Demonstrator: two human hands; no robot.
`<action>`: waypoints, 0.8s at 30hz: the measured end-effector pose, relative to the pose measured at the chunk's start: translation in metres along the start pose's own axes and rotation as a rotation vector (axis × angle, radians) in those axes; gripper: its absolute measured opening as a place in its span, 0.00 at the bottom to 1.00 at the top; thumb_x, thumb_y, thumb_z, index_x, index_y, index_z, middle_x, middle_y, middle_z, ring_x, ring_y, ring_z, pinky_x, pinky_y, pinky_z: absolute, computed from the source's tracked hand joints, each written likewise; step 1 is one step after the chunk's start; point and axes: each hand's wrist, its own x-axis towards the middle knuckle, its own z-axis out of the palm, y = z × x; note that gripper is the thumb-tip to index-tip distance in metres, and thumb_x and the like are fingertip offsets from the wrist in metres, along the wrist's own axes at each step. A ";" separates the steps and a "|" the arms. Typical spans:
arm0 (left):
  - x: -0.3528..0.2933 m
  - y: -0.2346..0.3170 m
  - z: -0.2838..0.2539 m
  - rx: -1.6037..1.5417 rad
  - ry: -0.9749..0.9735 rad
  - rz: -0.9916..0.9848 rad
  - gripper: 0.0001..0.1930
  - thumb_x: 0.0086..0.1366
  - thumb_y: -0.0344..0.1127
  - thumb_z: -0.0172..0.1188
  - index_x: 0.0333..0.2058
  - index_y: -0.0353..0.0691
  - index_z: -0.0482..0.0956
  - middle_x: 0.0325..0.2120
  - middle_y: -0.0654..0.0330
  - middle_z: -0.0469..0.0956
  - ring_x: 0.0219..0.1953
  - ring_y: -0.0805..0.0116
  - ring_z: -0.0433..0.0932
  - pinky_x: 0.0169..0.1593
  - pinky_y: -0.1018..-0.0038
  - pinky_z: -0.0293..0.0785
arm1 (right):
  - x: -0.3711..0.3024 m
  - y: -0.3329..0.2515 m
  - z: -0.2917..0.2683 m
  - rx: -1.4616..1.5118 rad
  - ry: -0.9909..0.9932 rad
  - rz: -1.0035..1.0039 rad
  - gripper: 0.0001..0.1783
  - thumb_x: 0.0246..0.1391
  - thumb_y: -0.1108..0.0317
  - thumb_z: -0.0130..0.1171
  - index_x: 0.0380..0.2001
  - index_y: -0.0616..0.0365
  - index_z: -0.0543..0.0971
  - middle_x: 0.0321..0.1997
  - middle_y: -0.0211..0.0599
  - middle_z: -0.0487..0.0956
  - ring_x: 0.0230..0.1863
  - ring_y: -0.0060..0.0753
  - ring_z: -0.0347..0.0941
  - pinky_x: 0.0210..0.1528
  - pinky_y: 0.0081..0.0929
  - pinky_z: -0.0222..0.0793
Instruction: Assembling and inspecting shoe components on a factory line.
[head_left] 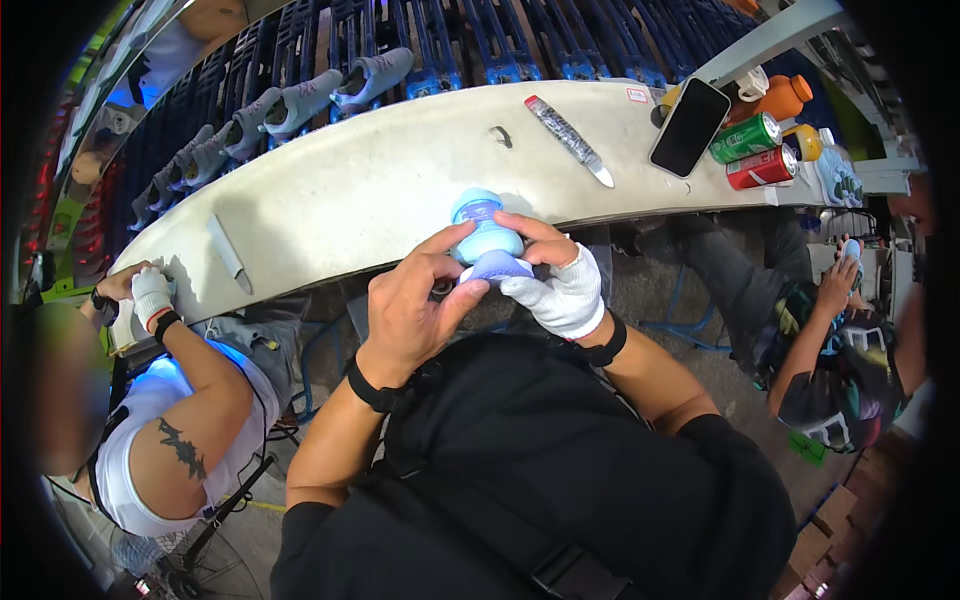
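Note:
Just over the near edge of the bench, both my hands hold a light blue and lavender shoe-like piece (487,238), narrow in the middle and rounded at the far end. Its exact kind is not plain. My left hand (408,308), bare, pinches its near left side between fingers and thumb. On the opposite side is my right hand (562,290) in a white glove, some fingertips uncovered, closed on the same piece. Its thumb rests at the near lavender flap. Part of the piece is hidden by my fingers.
Across the pale bench (380,170) lie a red-ended tool (570,140), a pale blade-like tool (230,253) and a phone (690,127). Drink cans (762,167) stand right. Shoes (302,103) line the blue conveyor (430,50). Co-workers sit left (190,430) and right (830,330).

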 end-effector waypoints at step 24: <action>0.007 -0.002 -0.041 0.256 -0.070 0.020 0.22 0.65 0.32 0.79 0.54 0.34 0.83 0.49 0.48 0.90 0.38 0.52 0.91 0.40 0.67 0.87 | 0.038 0.015 0.024 -0.177 -0.012 -0.161 0.27 0.49 0.64 0.87 0.27 0.52 0.71 0.55 0.45 0.90 0.40 0.46 0.89 0.39 0.33 0.83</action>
